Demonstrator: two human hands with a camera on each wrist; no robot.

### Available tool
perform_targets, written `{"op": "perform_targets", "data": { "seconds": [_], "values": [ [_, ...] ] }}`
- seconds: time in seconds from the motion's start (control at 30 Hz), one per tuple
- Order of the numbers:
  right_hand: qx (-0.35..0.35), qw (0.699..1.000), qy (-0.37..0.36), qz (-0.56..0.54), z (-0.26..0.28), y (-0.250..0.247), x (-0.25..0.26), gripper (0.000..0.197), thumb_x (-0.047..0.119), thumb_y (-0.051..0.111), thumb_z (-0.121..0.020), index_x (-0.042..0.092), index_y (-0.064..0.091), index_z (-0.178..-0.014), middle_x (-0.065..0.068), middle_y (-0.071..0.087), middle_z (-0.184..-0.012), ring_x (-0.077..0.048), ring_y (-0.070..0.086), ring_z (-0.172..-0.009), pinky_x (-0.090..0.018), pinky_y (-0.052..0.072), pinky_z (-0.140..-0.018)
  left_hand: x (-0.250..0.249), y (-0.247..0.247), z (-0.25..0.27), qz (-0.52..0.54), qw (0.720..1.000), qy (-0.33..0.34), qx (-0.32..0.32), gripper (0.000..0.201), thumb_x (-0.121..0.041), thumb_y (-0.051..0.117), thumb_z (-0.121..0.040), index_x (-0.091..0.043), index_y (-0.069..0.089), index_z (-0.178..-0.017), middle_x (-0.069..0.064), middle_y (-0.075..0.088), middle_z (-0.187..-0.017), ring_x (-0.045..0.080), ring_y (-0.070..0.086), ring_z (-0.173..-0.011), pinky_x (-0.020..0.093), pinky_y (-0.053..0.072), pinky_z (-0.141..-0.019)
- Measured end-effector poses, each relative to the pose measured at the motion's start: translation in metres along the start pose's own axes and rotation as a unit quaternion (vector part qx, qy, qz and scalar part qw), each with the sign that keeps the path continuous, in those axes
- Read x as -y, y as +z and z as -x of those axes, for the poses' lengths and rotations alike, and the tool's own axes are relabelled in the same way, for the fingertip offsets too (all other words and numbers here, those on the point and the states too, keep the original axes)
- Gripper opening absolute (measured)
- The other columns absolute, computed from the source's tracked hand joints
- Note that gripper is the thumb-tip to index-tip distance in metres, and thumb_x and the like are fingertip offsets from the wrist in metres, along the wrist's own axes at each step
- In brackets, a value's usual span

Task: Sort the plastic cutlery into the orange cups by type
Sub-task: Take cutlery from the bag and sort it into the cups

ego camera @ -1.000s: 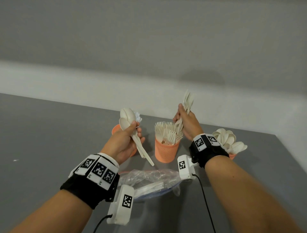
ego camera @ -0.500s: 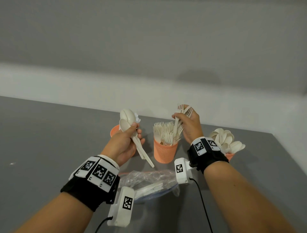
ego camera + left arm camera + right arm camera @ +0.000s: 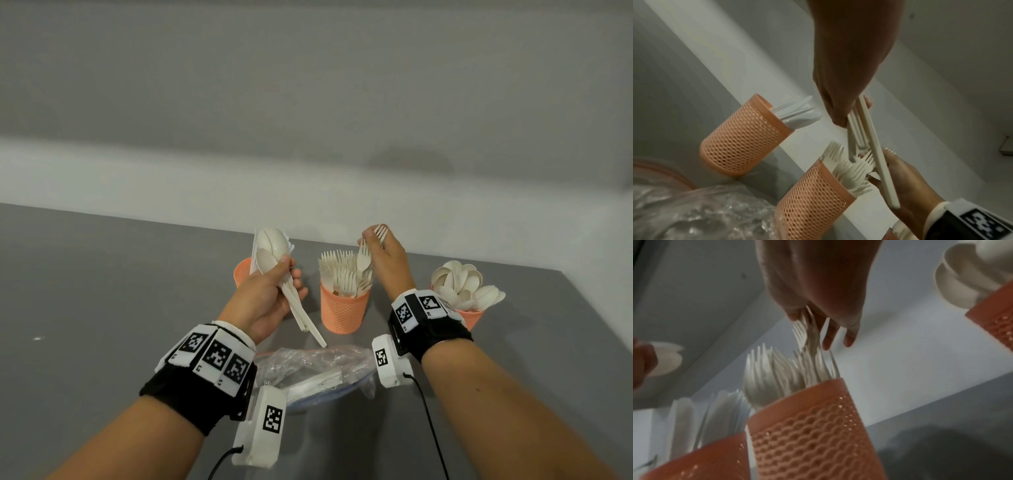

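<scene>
Plastic cutlery, cream-white, is split between both hands and three orange mesh cups standing in a row near the far edge of the grey table (image 3: 102, 291). The right hand (image 3: 388, 260) pinches a couple of white plastic forks (image 3: 364, 255) by their upper ends, thumb and forefinger closed on them while the other fingers hang loosely extended. These forks hang almost upright, handles down, directly over the middle orange mesh cup (image 3: 342, 313), which is already packed with forks standing tines up. The held handles already reach down among those tines.

The left hand (image 3: 265, 298) is wrapped around a mixed bundle of cream spoons and flat handles (image 3: 294, 301), bowls up and handles slanting down towards the middle cup. Behind this hand stands the left orange cup (image 3: 242, 272), holding white plastic knives (image 3: 797, 110). The right orange cup (image 3: 474, 317), nearest the table's right edge, is filled with spoons (image 3: 460, 284).

A crumpled clear plastic bag (image 3: 315, 371) with a few white pieces inside lies near the table's front edge between the wrists.

The coming move looks like a straight drop: forks' long axis vertical, cup mouth right below, the right hand the nearer one.
</scene>
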State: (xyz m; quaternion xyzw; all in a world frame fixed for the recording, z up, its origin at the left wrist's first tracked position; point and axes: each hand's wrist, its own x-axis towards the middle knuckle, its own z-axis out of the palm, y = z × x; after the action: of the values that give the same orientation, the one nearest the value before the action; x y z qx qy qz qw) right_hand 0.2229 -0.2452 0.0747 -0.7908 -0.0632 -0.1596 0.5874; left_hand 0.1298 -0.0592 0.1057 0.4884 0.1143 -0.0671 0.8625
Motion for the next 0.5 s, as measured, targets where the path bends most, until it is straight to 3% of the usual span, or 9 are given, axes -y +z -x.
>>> {"op": "perform_targets", "data": {
  "seconds": [0.07,0.13,0.2,0.23,0.3,0.37,0.43,0.5],
  "values": [
    [0.041,0.995,0.004,0.087,-0.001,-0.001,-0.007,0.022,0.022,0.045,-0.096,0.008,0.062,-0.093,-0.011,0.062,-0.095,-0.023,0.058,-0.092,-0.042,0.046,-0.091,0.002,0.003,0.001,0.000,1.000,-0.007,0.008,0.024,-0.022,0.045,-0.096,-0.012,0.055,-0.077,-0.002,0.054,-0.058,0.007,0.053,-0.050,0.026,0.052,-0.069],
    [0.113,0.984,0.043,0.131,-0.002,-0.005,-0.013,0.025,0.022,0.046,-0.095,0.015,0.063,-0.112,-0.009,0.054,-0.122,-0.024,0.051,-0.118,-0.045,0.037,-0.106,0.002,0.006,0.003,-0.001,1.000,-0.010,0.022,0.025,-0.021,0.046,-0.096,-0.012,0.055,-0.075,-0.001,0.055,-0.058,0.007,0.054,-0.050,0.028,0.050,-0.075],
    [0.164,0.967,0.067,0.181,-0.001,-0.010,-0.011,0.041,0.027,0.045,-0.096,0.026,0.042,-0.137,-0.008,0.036,-0.142,-0.026,0.033,-0.136,-0.047,0.026,-0.114,0.003,0.008,0.004,-0.005,0.999,-0.006,0.044,0.025,-0.020,0.046,-0.095,-0.011,0.055,-0.074,-0.001,0.055,-0.060,0.007,0.055,-0.052,0.029,0.049,-0.079],
    [0.149,0.966,0.057,0.202,0.001,-0.011,-0.006,0.050,0.030,0.045,-0.096,0.028,0.030,-0.143,-0.009,0.030,-0.147,-0.027,0.028,-0.138,-0.048,0.024,-0.115,0.003,0.010,0.004,-0.011,0.999,-0.004,0.052,0.025,-0.020,0.046,-0.095,-0.011,0.055,-0.074,-0.001,0.055,-0.061,0.008,0.056,-0.055,0.029,0.049,-0.080],
    [0.047,0.982,-0.012,0.181,0.008,-0.014,0.011,0.055,0.028,0.050,-0.094,0.023,0.028,-0.144,-0.011,0.035,-0.142,-0.024,0.034,-0.132,-0.042,0.031,-0.109,0.005,0.014,0.003,-0.019,0.998,0.003,0.058,0.026,-0.021,0.045,-0.095,-0.010,0.055,-0.075,0.002,0.056,-0.068,0.010,0.057,-0.066,0.031,0.050,-0.084],
    [-0.005,0.990,-0.101,0.097,0.023,-0.016,0.036,0.042,0.010,0.056,-0.089,0.015,0.046,-0.129,-0.008,0.048,-0.121,-0.015,0.048,-0.110,-0.025,0.039,-0.091,0.007,0.022,0.001,-0.015,0.998,0.005,0.053,0.027,-0.025,0.044,-0.096,-0.007,0.055,-0.078,0.006,0.057,-0.079,0.015,0.058,-0.081,0.034,0.049,-0.087],
    [0.096,0.989,-0.108,0.040,0.040,-0.016,0.057,0.037,-0.005,0.057,-0.080,0.013,0.055,-0.112,-0.001,0.054,-0.099,-0.011,0.052,-0.086,-0.016,0.041,-0.077,0.009,0.033,0.002,-0.004,0.997,0.004,0.074,0.028,-0.029,0.041,-0.097,-0.009,0.055,-0.083,0.007,0.061,-0.087,0.017,0.063,-0.088,0.034,0.053,-0.080],
    [0.238,0.968,-0.050,0.055,0.058,-0.011,0.067,0.047,-0.002,0.059,-0.077,0.019,0.048,-0.117,0.003,0.055,-0.094,-0.012,0.055,-0.081,-0.021,0.046,-0.076,0.014,0.047,0.003,-0.016,0.995,0.002,0.102,0.031,-0.033,0.036,-0.098,-0.009,0.057,-0.096,0.005,0.067,-0.088,0.014,0.069,-0.079,0.029,0.058,-0.067]
  ]
}}
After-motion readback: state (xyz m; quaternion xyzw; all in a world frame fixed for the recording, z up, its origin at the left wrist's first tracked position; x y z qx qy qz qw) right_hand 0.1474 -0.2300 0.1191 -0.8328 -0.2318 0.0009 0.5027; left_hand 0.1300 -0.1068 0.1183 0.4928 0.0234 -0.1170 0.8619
